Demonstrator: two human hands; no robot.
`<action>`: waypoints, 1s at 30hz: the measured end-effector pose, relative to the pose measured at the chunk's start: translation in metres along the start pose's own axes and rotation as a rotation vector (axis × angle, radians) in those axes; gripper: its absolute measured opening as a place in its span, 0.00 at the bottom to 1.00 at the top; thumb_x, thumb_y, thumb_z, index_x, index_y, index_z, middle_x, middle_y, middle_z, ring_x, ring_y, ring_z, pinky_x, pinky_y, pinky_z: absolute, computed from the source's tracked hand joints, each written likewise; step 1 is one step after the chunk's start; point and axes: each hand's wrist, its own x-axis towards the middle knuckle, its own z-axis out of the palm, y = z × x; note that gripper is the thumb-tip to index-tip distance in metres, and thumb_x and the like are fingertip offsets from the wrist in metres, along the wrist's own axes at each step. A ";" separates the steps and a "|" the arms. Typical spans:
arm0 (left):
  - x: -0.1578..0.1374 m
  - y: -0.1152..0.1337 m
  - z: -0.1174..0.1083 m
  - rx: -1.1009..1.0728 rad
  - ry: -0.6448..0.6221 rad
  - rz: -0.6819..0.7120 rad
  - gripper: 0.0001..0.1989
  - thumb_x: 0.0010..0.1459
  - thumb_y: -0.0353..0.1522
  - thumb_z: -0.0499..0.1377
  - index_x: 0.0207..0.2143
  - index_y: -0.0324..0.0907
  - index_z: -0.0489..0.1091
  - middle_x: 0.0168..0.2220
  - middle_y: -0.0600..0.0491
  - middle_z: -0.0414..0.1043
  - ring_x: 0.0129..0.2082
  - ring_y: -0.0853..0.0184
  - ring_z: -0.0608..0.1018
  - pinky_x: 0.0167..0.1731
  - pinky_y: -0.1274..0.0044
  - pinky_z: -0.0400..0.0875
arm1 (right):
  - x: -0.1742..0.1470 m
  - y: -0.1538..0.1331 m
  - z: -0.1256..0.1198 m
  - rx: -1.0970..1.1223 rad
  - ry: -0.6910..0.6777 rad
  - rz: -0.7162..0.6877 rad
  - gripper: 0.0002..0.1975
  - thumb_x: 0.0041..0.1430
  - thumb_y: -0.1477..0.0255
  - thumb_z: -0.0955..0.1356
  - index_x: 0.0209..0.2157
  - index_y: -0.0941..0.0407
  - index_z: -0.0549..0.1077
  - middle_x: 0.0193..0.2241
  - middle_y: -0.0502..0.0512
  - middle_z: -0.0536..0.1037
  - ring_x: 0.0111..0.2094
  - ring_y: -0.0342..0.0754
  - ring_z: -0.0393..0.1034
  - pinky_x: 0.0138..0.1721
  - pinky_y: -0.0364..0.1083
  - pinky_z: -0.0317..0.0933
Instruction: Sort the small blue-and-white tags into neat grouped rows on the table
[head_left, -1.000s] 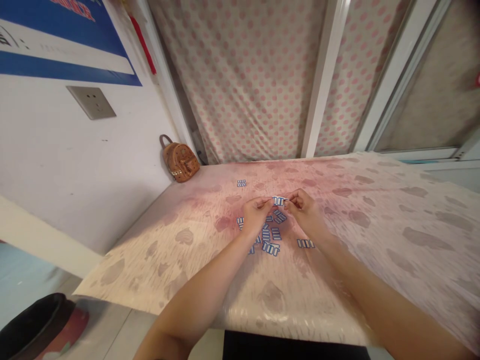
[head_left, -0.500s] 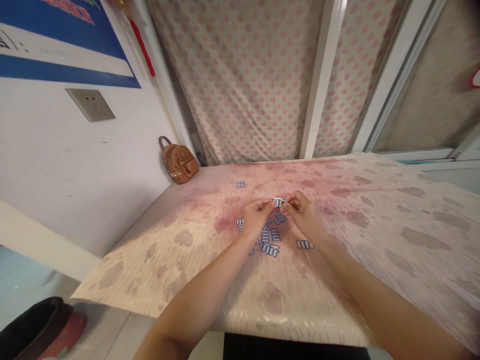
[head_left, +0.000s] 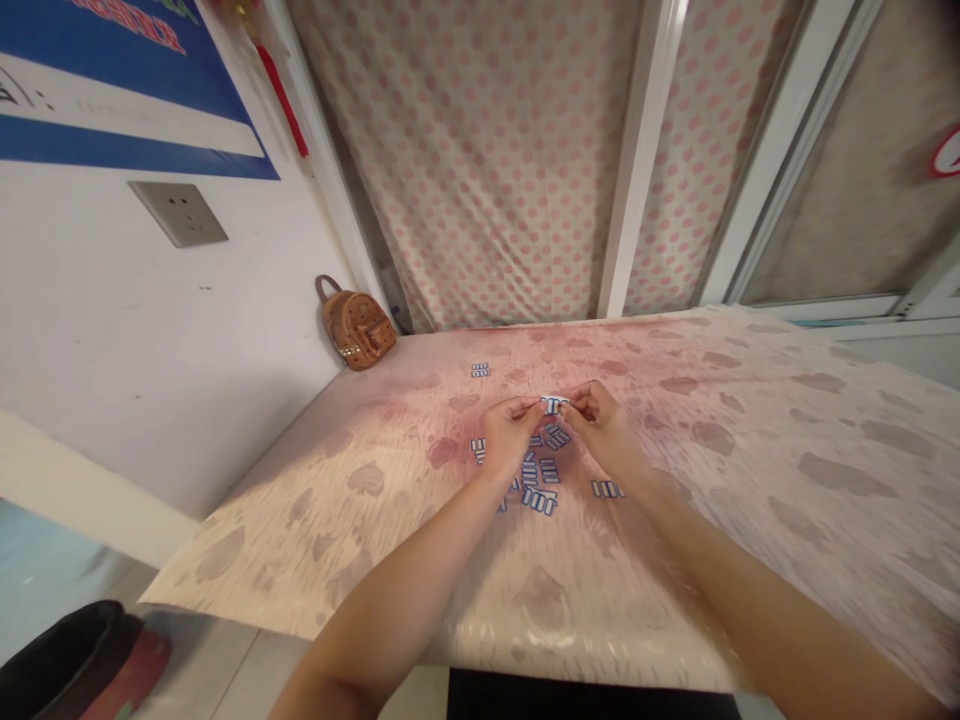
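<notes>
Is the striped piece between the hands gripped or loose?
Gripped: the left hand and right hand pinch the striped piece at opposite ends, its middle showing between.

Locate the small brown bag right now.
Head view: the brown bag sits at the far left corner of the table, beside the white wall and left of the dotted curtain.

The left hand (head_left: 511, 430) and the right hand (head_left: 602, 428) hold together one small blue-and-white piece (head_left: 553, 406) between their fingertips, over the patterned tablecloth (head_left: 750, 480). Nearer to the camera, similar pieces (head_left: 529, 470) lie in a loose group, partly hidden by the left hand. A small brown backpack (head_left: 358, 328) leans at the white wall (head_left: 225, 330), near the polka-dot curtain (head_left: 487, 160).
</notes>
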 end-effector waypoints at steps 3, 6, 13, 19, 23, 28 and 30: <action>0.001 0.001 -0.002 -0.001 0.027 0.030 0.04 0.54 0.31 0.65 0.31 0.40 0.79 0.31 0.51 0.81 0.31 0.63 0.82 0.33 0.75 0.74 | 0.000 -0.006 -0.003 -0.133 -0.030 -0.060 0.21 0.57 0.67 0.69 0.52 0.51 0.68 0.35 0.51 0.74 0.32 0.49 0.70 0.37 0.49 0.65; 0.002 0.001 -0.003 0.011 0.043 0.067 0.04 0.52 0.32 0.66 0.31 0.41 0.79 0.30 0.52 0.81 0.31 0.63 0.82 0.34 0.74 0.75 | -0.001 -0.011 -0.004 -0.252 -0.089 -0.131 0.24 0.59 0.69 0.67 0.58 0.49 0.68 0.41 0.54 0.74 0.37 0.51 0.71 0.41 0.50 0.66; -0.001 0.001 -0.001 0.081 0.042 0.157 0.05 0.52 0.33 0.66 0.31 0.41 0.80 0.32 0.51 0.81 0.33 0.63 0.81 0.38 0.73 0.75 | -0.002 -0.018 -0.005 -0.299 -0.104 -0.196 0.16 0.60 0.72 0.64 0.50 0.50 0.74 0.42 0.55 0.76 0.36 0.52 0.72 0.42 0.51 0.66; -0.003 0.000 0.001 0.093 0.036 0.184 0.07 0.53 0.35 0.66 0.32 0.41 0.80 0.33 0.50 0.82 0.34 0.63 0.81 0.39 0.74 0.73 | -0.003 -0.017 -0.004 -0.280 -0.084 -0.152 0.15 0.59 0.71 0.65 0.48 0.51 0.74 0.41 0.55 0.79 0.35 0.52 0.72 0.41 0.52 0.65; -0.004 -0.001 0.002 0.085 0.042 0.179 0.07 0.53 0.35 0.65 0.32 0.41 0.80 0.33 0.51 0.82 0.34 0.63 0.81 0.38 0.74 0.73 | -0.002 -0.014 -0.002 -0.283 -0.091 -0.159 0.19 0.60 0.70 0.66 0.53 0.51 0.73 0.44 0.56 0.77 0.35 0.52 0.72 0.42 0.52 0.66; -0.004 -0.003 0.002 0.088 0.017 0.181 0.06 0.53 0.35 0.65 0.32 0.42 0.80 0.33 0.52 0.82 0.34 0.63 0.81 0.38 0.75 0.73 | -0.002 -0.015 -0.004 -0.304 -0.112 -0.226 0.14 0.63 0.70 0.65 0.49 0.51 0.75 0.44 0.57 0.76 0.41 0.54 0.73 0.46 0.53 0.65; -0.004 -0.003 0.003 0.097 0.010 0.186 0.06 0.54 0.35 0.65 0.31 0.43 0.80 0.33 0.52 0.82 0.34 0.64 0.81 0.37 0.75 0.72 | -0.002 -0.014 -0.004 -0.307 -0.108 -0.229 0.13 0.63 0.70 0.65 0.48 0.51 0.75 0.44 0.57 0.77 0.43 0.55 0.73 0.48 0.54 0.65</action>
